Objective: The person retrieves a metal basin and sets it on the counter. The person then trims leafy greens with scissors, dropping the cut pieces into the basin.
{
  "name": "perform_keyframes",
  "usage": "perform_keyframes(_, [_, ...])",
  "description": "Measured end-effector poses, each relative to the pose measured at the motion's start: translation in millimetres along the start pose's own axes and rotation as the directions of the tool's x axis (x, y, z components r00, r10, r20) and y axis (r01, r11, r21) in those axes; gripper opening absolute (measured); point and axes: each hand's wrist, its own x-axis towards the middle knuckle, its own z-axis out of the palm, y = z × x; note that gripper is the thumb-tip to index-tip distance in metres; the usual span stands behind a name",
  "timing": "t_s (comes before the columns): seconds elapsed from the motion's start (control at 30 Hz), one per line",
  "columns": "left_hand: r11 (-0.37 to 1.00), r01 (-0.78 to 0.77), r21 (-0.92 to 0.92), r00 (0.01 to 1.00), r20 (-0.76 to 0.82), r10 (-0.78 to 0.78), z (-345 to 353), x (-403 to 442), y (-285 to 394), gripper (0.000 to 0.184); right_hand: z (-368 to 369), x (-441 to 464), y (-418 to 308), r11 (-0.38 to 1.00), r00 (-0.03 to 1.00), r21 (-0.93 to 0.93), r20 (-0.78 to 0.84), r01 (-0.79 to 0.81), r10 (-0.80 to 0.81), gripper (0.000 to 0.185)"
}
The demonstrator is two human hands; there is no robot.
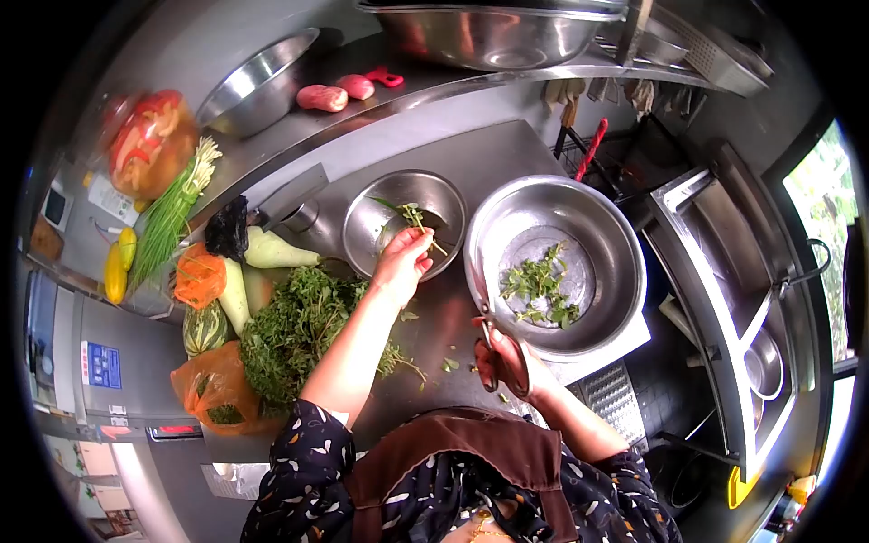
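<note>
A steel worktop (498, 152) seen from above, with 2 bare hands at work on leafy greens. The left hand (405, 262) has its grip closed on a thin sprig (413, 215), pinched at the fingertips and held over the small bowl (360, 226). The right hand (518, 364) has its grip closed around the handles of the scissors (486, 319); the blades point away from the body, beside the near left rim of the large basin (618, 271). Whether the blades are parted cannot be told.

The large basin stands just right of the small bowl and contains a loose cluster of picked leaves (546, 282) on its floor. Left of the bowls, partly behind the left forearm, lies a heap of uncut greens (299, 328); a few scattered leaves (450, 365) rest on the worktop between the forearms.

Beyond the heap's left side: a striped gourd (206, 331), an orange bag (208, 385) and a pale, tapering vegetable (281, 251).

On the shelf (398, 101) above, from left to right: a bundle of long green stalks (181, 204), a tilted metal bowl (258, 83) and 2 pink-skinned pieces, the left piece (322, 98) being the longer.
</note>
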Motion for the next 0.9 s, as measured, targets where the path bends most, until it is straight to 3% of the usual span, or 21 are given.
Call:
perform_keyframes(0.07, [0.994, -0.089, -0.059, 0.992, 0.085, 0.094, -20, 5, 3, 0.008, 16, 22, -2, 1.000, 0.999, 0.006, 0.041, 0.001, -0.001, 0.058])
perform_keyframes(0.23, [0.990, -0.120, -0.080, 0.993, 0.006, 0.121, -36, -2, 16, 0.012, 31, 56, 5, 0.996, 0.993, -0.018, 0.082, -0.084, 0.085, 0.056])
perform_keyframes(0.3, [0.984, -0.023, -0.174, 0.999, -0.052, 0.014, -42, -5, 20, 0.022, 34, 66, 7, 0.995, 0.994, -0.020, 0.051, -0.100, 0.101, 0.052])
perform_keyframes(0.37, [0.981, -0.031, -0.190, 0.999, -0.047, 0.022, -54, 1, 15, 0.031, 32, 74, 6, 0.989, 0.987, -0.074, 0.089, -0.130, 0.136, 0.053])
perform_keyframes(0.43, [0.994, -0.082, -0.079, 0.993, -0.090, 0.075, -65, 7, 11, 0.026, 34, 80, 6, 0.985, 0.985, -0.084, 0.066, -0.152, 0.158, 0.053])
perform_keyframes(0.57, [0.989, -0.143, -0.036, 0.988, -0.063, 0.140, -70, 16, 3, 0.022, 39, 88, 6, 0.985, 0.987, -0.083, 0.039, -0.150, 0.154, 0.047])
perform_keyframes(0.63, [0.950, -0.228, 0.212, 0.957, -0.130, 0.259, -74, 25, -3, 0.042, 44, 88, 2, 0.983, 0.987, -0.091, 0.019, -0.157, 0.159, 0.046])
perform_keyframes(0.67, [0.754, -0.207, 0.623, 0.951, -0.051, 0.304, -82, 34, -5, 0.066, 45, 88, 3, 0.983, 0.986, -0.078, 0.004, -0.165, 0.166, 0.046])
perform_keyframes(0.7, [0.528, -0.125, 0.840, 0.941, -0.068, 0.332, -77, 24, 8, 0.076, 44, 87, 3, 0.982, 0.984, -0.067, -0.008, -0.177, 0.177, 0.046])
perform_keyframes(0.77, [0.308, -0.140, 0.941, 0.862, -0.037, 0.505, -102, 32, 21, 0.076, 36, 86, 7, 0.983, 0.984, -0.043, -0.003, -0.176, 0.176, 0.052])
perform_keyframes(0.83, [0.406, -0.167, 0.899, 0.842, -0.085, 0.534, -134, 36, 36, 0.042, 29, 78, 7, 0.992, 0.992, -0.055, 0.048, -0.118, 0.121, 0.054])
perform_keyframes(0.9, [0.511, -0.233, 0.827, 0.856, -0.074, 0.511, -154, 19, 46, 0.023, 27, 67, 4, 0.990, 0.992, -0.081, 0.043, -0.118, 0.122, 0.057])
